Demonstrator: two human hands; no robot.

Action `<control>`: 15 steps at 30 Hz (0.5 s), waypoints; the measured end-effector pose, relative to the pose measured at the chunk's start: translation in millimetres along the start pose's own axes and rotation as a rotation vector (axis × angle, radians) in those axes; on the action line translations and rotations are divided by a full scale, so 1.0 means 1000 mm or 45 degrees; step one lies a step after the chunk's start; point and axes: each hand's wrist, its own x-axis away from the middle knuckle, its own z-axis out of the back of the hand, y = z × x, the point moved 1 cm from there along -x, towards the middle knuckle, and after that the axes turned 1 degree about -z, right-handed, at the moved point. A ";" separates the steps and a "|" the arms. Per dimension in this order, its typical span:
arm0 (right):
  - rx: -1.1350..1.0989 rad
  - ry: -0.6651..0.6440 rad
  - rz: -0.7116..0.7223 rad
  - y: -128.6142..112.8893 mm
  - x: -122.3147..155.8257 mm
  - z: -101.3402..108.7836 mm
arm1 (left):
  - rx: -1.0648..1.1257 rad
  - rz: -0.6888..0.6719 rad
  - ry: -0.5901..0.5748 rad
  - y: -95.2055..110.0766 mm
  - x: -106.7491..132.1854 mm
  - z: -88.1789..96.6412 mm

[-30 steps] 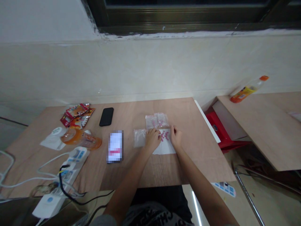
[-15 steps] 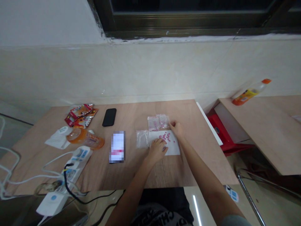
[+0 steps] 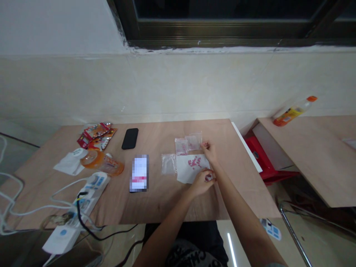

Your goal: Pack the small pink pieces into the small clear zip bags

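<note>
A sheet of white paper (image 3: 185, 170) lies on the wooden table with several small pink pieces (image 3: 194, 162) scattered on its upper part. My left hand (image 3: 202, 181) is at the paper's lower right corner, its fingers curled around the edge, and the corner under them is hidden. Beyond the paper, my right hand (image 3: 209, 152) pinches the right edge of a small clear plastic bag (image 3: 194, 141). Beside that bag is a second clear bag (image 3: 181, 146) with pink pieces inside. Another clear bag (image 3: 168, 164), seemingly without contents, lies flat left of the paper.
Left of the bags are a lit phone (image 3: 139, 173), a dark phone (image 3: 130, 138), an orange drink bottle (image 3: 102, 163) on its side and snack packets (image 3: 96, 135). A power strip (image 3: 89, 193) with cables lies front left. Another bottle (image 3: 293, 112) rests on the right-hand table.
My left hand has moved right, from over the pink pieces to the paper's lower right corner. The bag at my right hand has shifted slightly up and tilted.
</note>
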 end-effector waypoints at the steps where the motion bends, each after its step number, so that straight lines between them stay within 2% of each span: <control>1: -0.058 0.002 0.015 -0.003 0.003 0.003 | 0.101 0.080 0.064 -0.004 -0.003 -0.006; 5: -0.232 0.032 0.030 -0.016 0.018 0.017 | 0.300 0.217 0.190 -0.012 -0.011 -0.012; 15: -0.497 0.054 0.005 -0.043 0.048 0.032 | 0.531 0.264 0.582 -0.019 -0.021 0.011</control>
